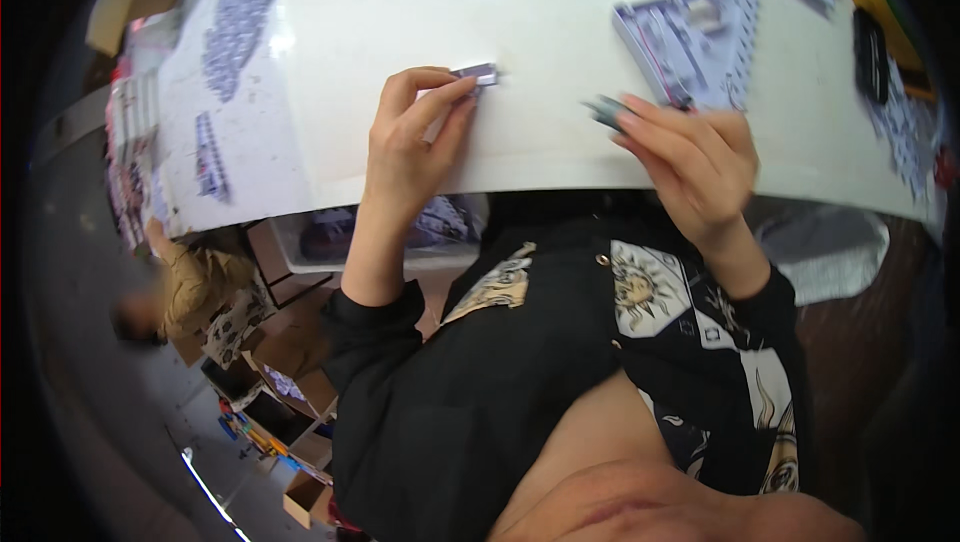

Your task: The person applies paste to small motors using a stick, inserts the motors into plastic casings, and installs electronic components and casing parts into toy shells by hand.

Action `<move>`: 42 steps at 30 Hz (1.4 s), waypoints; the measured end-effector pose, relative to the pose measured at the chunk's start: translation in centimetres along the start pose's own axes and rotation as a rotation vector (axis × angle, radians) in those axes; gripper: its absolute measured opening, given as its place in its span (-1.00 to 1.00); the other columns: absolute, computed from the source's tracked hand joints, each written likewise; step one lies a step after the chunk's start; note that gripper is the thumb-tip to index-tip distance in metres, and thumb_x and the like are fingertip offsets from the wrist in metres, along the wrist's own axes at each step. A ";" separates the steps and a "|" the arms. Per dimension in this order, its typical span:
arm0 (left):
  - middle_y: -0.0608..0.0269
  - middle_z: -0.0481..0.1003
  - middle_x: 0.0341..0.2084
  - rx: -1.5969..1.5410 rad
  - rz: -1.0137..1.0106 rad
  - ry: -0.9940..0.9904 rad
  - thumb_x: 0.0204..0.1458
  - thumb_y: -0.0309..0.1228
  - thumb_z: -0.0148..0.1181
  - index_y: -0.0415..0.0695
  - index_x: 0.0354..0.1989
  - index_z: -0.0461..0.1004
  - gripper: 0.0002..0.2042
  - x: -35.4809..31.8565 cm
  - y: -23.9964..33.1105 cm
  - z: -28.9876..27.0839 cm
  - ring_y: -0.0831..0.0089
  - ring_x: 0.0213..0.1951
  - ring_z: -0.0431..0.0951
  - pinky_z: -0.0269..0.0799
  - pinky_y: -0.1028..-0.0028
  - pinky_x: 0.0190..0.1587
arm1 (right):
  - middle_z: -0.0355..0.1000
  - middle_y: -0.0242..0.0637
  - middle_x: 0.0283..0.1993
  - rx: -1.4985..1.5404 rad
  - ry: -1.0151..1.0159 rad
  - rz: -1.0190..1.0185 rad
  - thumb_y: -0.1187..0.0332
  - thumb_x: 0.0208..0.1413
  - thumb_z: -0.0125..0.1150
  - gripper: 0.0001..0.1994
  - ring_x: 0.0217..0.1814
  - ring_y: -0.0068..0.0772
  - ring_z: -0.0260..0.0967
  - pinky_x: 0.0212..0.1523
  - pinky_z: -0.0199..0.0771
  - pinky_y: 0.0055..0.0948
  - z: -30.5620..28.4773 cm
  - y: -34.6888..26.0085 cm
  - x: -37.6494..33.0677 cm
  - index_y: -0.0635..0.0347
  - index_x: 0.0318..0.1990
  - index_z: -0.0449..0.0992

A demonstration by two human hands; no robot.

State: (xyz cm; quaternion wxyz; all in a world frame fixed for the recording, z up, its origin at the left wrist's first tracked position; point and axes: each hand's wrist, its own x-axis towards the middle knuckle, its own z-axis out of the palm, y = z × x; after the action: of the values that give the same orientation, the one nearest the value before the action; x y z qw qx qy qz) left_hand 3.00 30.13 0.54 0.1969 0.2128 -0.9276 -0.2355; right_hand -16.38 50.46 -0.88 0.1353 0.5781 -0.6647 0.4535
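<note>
Small flat purple-grey piece [476, 73] | left hand [405, 147] fingers pinch it | right hand [690, 157] fingers clamp blurred dark piece [604, 110]

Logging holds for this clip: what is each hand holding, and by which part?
Left hand pinches a small purple-grey piece by its near end. Right hand holds a small dark piece at the fingertips; exact part unclear.

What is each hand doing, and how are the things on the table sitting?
Left hand: pinching a small purple packet, which rests on the white table.
Right hand: holding a small dark piece at its fingertips, above the table.
Stack of purple flat cards: lying flat, fanned out.
</note>
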 end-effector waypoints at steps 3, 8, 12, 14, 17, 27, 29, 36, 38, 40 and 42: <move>0.13 0.54 -0.19 -0.147 0.026 0.002 -0.07 -0.64 0.39 -0.21 -0.10 0.56 -0.69 -0.2 3.1 2.7 0.24 -0.09 0.57 0.50 0.37 -0.04 | 0.65 -0.47 -0.20 0.037 -0.040 0.014 0.45 -0.19 0.50 -0.73 -0.39 -0.48 0.33 -0.39 0.36 -0.54 1.5 0.0 0.8 0.08 -0.23 0.70; 0.11 0.53 -0.17 -0.307 0.038 0.046 -0.13 -0.64 0.44 -0.21 -0.12 0.46 -0.63 -0.5 3.2 4.7 0.25 -0.12 0.58 0.54 0.35 -0.08 | 0.65 -0.57 -0.23 0.014 -0.108 0.061 0.41 -0.14 0.46 -0.78 -0.40 -0.49 0.35 -0.38 0.39 -0.55 2.8 0.0 0.9 0.04 -0.25 0.70; 0.11 0.51 -0.17 -0.308 0.032 0.041 -0.12 -0.63 0.44 -0.20 -0.13 0.48 -0.64 -0.1 3.4 4.5 0.24 -0.13 0.58 0.54 0.36 -0.08 | 0.63 -0.61 -0.26 -0.069 -0.205 0.067 0.39 -0.14 0.46 -0.78 -0.37 -0.49 0.36 -0.35 0.40 -0.53 2.7 -0.3 0.9 0.05 -0.25 0.69; 0.12 0.49 -0.18 -0.250 0.086 0.021 -0.12 -0.62 0.45 -0.20 -0.13 0.49 -0.65 0.0 3.2 4.2 0.23 -0.14 0.58 0.55 0.37 -0.09 | 0.62 -0.61 -0.20 -0.130 -0.254 0.010 0.36 -0.11 0.41 -0.80 -0.30 -0.49 0.37 -0.29 0.41 -0.50 2.5 -0.3 1.2 0.05 -0.25 0.69; 0.11 0.47 -0.18 -0.257 0.085 0.014 -0.13 -0.60 0.46 -0.19 -0.12 0.51 -0.64 0.0 3.3 3.9 0.23 -0.15 0.57 0.55 0.39 -0.09 | 0.60 -0.57 -0.11 -0.246 -0.264 -0.069 0.37 -0.10 0.34 -0.79 -0.23 -0.47 0.38 -0.25 0.41 -0.46 2.2 -0.4 2.0 0.07 -0.24 0.68; 0.03 0.54 -0.26 -0.789 -0.328 0.300 0.16 -0.47 0.28 -0.46 0.19 0.26 -0.50 5.9 -6.1 -0.7 0.34 -0.16 0.61 0.55 0.39 0.03 | 0.54 -0.49 -0.22 -0.326 -0.293 -0.187 0.44 -0.09 0.27 -0.89 -0.18 -0.48 0.38 -0.22 0.36 -0.48 2.4 -1.0 2.0 0.15 -0.35 0.60; 0.00 0.54 -0.25 -1.001 -0.416 0.277 0.17 -0.44 0.28 -0.50 0.26 0.14 -0.40 8.8 -8.3 -1.1 0.27 -0.11 0.61 0.55 0.38 0.05 | 0.54 -0.48 -0.22 -0.318 -0.285 -0.196 0.44 -0.08 0.27 -0.90 -0.18 -0.47 0.39 -0.21 0.36 -0.48 2.4 -1.1 1.9 0.15 -0.35 0.60; 0.12 0.59 -0.23 -0.901 -0.280 0.284 0.27 -0.42 0.17 -0.37 -0.07 0.58 -0.77 13.2 -9.4 -0.5 0.48 -0.21 0.59 0.57 0.54 -0.08 | 0.53 -0.47 -0.25 -0.301 -0.243 -0.160 0.43 -0.09 0.26 -0.91 -0.14 -0.45 0.40 -0.16 0.40 -0.45 3.0 -1.0 1.5 0.15 -0.38 0.58; 0.21 0.62 -0.35 -0.387 0.013 0.302 0.30 -0.43 0.12 -0.24 -0.10 0.63 -0.81 13.3 -7.7 0.1 0.50 -0.35 0.61 0.59 0.50 -0.16 | 0.53 -0.47 -0.26 -0.305 -0.231 -0.149 0.43 -0.10 0.25 -0.92 -0.12 -0.45 0.39 -0.15 0.40 -0.44 3.1 -1.1 1.4 0.14 -0.39 0.58; 0.18 0.58 -0.41 -0.195 -0.022 0.223 0.33 -0.37 0.07 -0.28 -0.14 0.58 -0.77 13.6 -5.7 0.4 0.45 -0.38 0.57 0.52 0.46 -0.23 | 0.52 -0.47 -0.26 -0.300 -0.225 -0.145 0.44 -0.10 0.25 -0.92 -0.11 -0.45 0.39 -0.14 0.40 -0.44 3.2 -1.0 1.3 0.13 -0.39 0.57; 0.15 0.55 -0.47 -0.139 -0.131 0.190 0.33 -0.35 0.05 -0.34 -0.18 0.54 -0.74 14.0 -3.3 -0.5 0.42 -0.41 0.52 0.47 0.44 -0.28 | 0.51 -0.48 -0.26 -0.312 -0.220 -0.133 0.44 -0.10 0.25 -0.93 -0.11 -0.44 0.38 -0.13 0.40 -0.44 3.3 -0.7 1.1 0.12 -0.40 0.57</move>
State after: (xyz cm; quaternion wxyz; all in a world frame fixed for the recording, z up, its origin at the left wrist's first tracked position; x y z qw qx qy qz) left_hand -7.45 20.51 3.00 0.2823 0.2802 -0.8703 -0.2906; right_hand -14.96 47.30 -1.56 0.1795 0.6387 -0.6981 0.2693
